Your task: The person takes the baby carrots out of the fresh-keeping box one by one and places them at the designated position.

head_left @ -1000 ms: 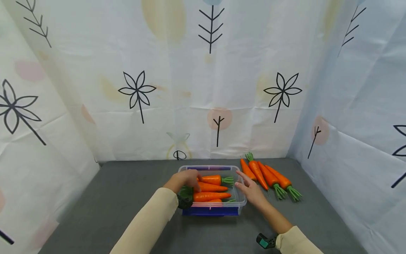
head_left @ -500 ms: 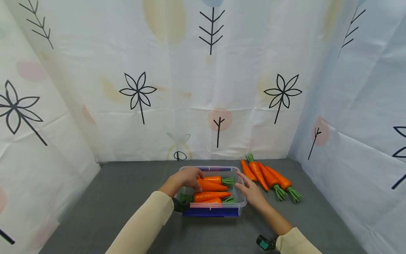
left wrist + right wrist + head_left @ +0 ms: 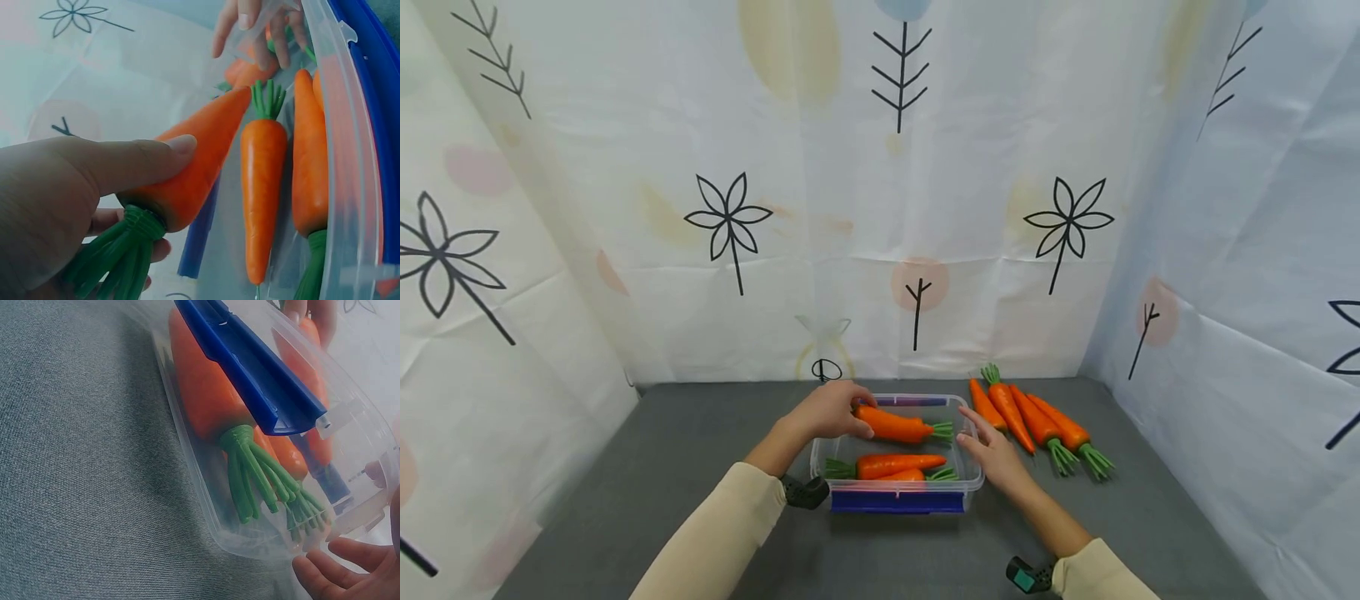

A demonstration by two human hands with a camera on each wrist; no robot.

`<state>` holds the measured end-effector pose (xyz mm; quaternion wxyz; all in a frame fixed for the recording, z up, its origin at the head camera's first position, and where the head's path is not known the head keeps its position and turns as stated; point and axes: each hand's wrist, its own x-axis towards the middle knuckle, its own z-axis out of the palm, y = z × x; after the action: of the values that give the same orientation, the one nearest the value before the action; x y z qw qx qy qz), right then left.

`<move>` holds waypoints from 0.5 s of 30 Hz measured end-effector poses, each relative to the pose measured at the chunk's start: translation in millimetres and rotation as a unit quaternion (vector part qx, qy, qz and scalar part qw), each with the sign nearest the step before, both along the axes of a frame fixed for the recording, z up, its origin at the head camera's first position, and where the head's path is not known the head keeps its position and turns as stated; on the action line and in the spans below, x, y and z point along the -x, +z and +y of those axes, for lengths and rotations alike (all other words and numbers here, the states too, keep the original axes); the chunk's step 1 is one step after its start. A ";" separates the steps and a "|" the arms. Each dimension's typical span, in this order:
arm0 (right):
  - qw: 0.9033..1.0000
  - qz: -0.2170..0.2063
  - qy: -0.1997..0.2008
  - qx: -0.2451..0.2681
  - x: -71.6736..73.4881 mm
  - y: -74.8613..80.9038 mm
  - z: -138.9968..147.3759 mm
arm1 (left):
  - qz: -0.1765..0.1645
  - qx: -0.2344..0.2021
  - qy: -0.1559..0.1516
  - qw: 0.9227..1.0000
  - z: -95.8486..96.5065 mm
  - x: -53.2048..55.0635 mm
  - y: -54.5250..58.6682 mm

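Note:
My left hand (image 3: 827,410) grips an orange carrot (image 3: 200,150) near its bound green top, thumb along the upper side. The carrot is raised over the back left of a clear plastic box (image 3: 820,454), its tip slanting away in the left wrist view. Lower in the box lie a carrot (image 3: 264,187) with its greens at the far end, a front carrot (image 3: 898,465) with its greens at the left, and one more (image 3: 910,476) by the near wall. At the box's right end my right hand (image 3: 996,457) rests with loosely spread fingers by the rim, holding no carrot.
Several carrots (image 3: 1037,415) with green tops lie on the grey table (image 3: 722,467) right of the box, behind my right hand. Blue clips (image 3: 256,375) hang on the box's long sides. A patterned white curtain (image 3: 850,192) encloses the back and sides.
My left hand has lifted a carrot from among the others and drawn it up and to the left. The right hand has stayed at the box's right end.

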<state>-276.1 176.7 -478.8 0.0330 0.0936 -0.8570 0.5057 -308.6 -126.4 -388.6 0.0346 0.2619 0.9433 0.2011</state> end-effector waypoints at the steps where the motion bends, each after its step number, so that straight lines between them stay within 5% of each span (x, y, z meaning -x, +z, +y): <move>1: 1.000 -0.003 -0.003 0.002 -0.1 -0.2 -0.2 | 0.003 -0.008 0.001 1.000 -2.4 -1.4 0.6; 9: 0.999 -0.019 -0.002 0.034 -2.5 -1.9 -2.0 | 0.036 -0.088 0.053 0.994 -22.1 -16.3 -1.5; 15: 1.000 0.007 0.000 0.019 -2.4 -2.0 -1.8 | 0.025 -0.210 0.119 0.970 -41.1 -26.8 -15.4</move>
<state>-273.7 174.9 -480.8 0.0405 0.0962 -0.8472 0.5210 -281.8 -167.5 -404.0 -0.0684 0.1543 0.9050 0.3904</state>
